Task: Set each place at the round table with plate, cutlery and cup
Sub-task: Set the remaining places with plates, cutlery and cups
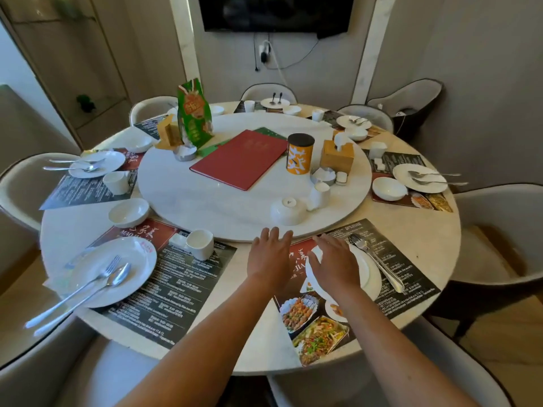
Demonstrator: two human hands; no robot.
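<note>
My right hand [333, 264] lies flat, fingers straight, on a white plate [368, 273] that sits on the near printed placemat [411, 259]. A fork and spoon [377, 261] lean over that plate's right rim. My left hand [269, 255] hovers open just left of it, fingertips at the edge of the white turntable [205, 198]. An upturned white bowl [288, 211] and a white cup [320, 195] stand on the turntable beyond my hands. The setting to the left has a plate [97, 274] with cutlery, a cup [201, 243] and a bowl [129, 212].
Several other places round the table [249, 348] hold plates, bowls, cups and cutlery. The turntable carries a red menu [241, 158], an orange canister [299, 154], two wooden tissue boxes, and a green bag [194, 113]. Grey chairs ring the table.
</note>
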